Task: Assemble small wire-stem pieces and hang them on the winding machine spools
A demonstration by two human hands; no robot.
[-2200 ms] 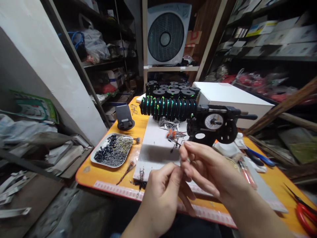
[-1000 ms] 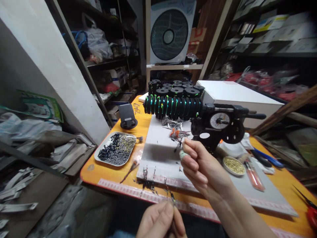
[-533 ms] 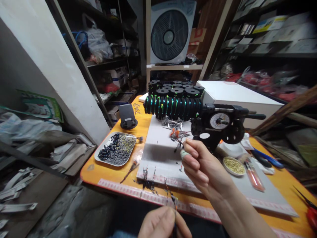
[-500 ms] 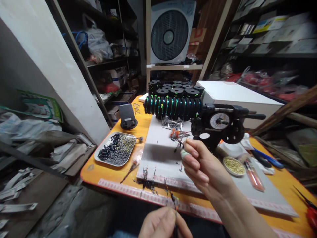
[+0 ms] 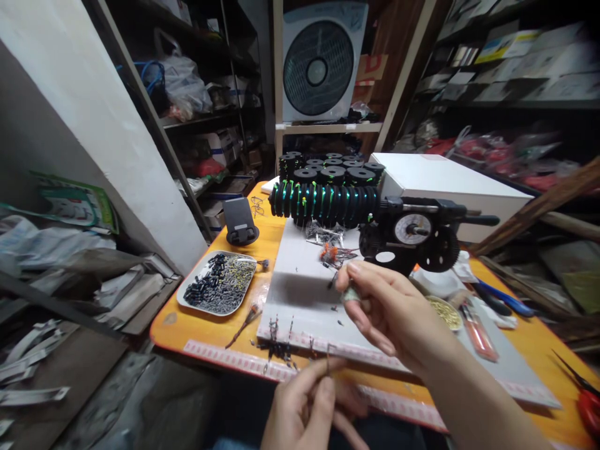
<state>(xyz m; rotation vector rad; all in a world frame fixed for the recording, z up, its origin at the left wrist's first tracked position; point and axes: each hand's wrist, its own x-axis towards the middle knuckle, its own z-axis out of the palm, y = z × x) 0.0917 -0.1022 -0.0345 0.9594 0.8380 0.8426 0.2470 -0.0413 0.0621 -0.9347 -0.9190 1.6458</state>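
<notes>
My left hand (image 5: 304,406) is low at the table's front edge, thumb and forefinger pinched on a thin wire-like piece (image 5: 329,361) that sticks up; its other fingers are blurred. Over the board, my right hand (image 5: 384,306) is closed, thumb and forefinger tips together, with a pale green wrap (image 5: 349,294) around one finger. Whatever is in that pinch is too small to make out. Close behind its fingertips is a bundle of orange-tipped pieces (image 5: 329,253) with thin stems. Small dark rigs (image 5: 276,347) cluster along the front edge of the grey board (image 5: 295,287).
Left stands a white tray (image 5: 180,300) of small black, grey and yellow pieces. A winder with a dial (image 5: 412,229) carries a row of black spools (image 5: 323,203) across the back. A dish of gold-coloured bits (image 5: 445,312) and red-handled scissors (image 5: 588,406) lie right.
My left hand has risen slightly and turned, and the dark and orange piece in front of it no longer shows. My right hand has moved slightly left and tilted downward.
</notes>
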